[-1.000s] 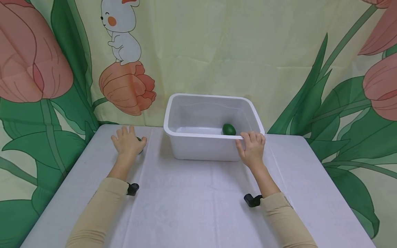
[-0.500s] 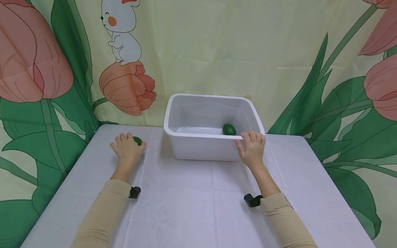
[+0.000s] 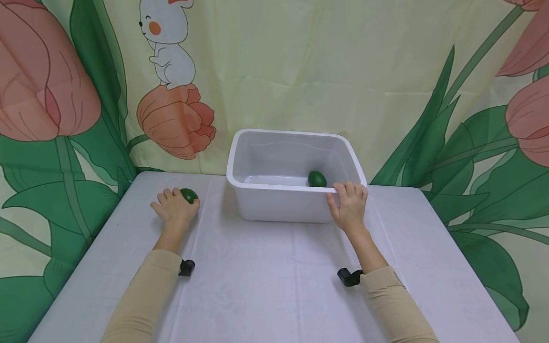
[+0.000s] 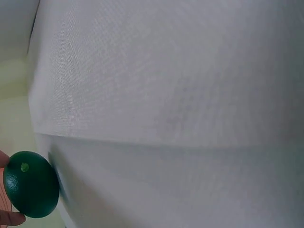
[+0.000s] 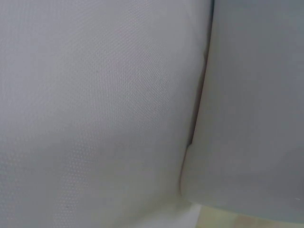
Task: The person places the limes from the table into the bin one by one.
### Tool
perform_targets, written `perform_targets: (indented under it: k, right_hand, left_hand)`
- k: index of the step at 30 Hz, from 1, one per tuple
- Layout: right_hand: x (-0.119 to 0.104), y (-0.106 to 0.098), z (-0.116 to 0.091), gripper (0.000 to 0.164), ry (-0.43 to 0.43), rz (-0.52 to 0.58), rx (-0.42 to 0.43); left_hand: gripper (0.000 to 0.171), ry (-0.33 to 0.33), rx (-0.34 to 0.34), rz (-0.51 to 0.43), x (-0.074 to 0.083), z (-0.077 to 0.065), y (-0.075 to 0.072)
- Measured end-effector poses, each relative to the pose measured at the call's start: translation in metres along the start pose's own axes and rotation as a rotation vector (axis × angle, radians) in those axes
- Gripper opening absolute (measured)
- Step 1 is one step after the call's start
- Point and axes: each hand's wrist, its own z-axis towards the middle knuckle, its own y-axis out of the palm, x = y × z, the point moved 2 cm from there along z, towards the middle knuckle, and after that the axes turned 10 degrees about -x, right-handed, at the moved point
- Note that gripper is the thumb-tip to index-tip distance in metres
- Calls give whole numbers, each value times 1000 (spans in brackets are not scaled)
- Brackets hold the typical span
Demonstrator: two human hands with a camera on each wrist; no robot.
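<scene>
My left hand [image 3: 176, 206] holds a smooth, dark green avocado [image 3: 189, 195] between thumb and fingers, over the left part of the table. In the left wrist view, the avocado [image 4: 31, 184] shows a pale round stem spot, and fingertips [image 4: 12, 218] touch its side. Whether it touches the cloth is hard to tell. My right hand [image 3: 349, 205] grips the front rim of a white plastic bin [image 3: 283, 205] near its right corner, fingers over the edge and thumb in front. A second green avocado [image 3: 317, 179] lies inside the bin, toward the right. The right wrist view shows the bin's wall [image 5: 251, 109], no fingers.
A white cloth [image 3: 257, 276] covers the table. Behind it hangs a curtain [image 3: 296, 62] printed with tulips and a rabbit, close to the bin's back. Black wrist cameras sit at the left cuff [image 3: 186, 267] and right cuff [image 3: 349, 277].
My left hand has drawn slightly back toward me, and more of the avocado in it now shows. The right hand, the bin and the avocado inside have stayed put.
</scene>
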Motion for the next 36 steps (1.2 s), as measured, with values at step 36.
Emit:
perform_targets:
  k: [36]
  right_hand:
    - [0, -1, 0, 47, -18, -10, 29]
  left_hand:
    - [76, -34, -61, -38, -2, 5, 7]
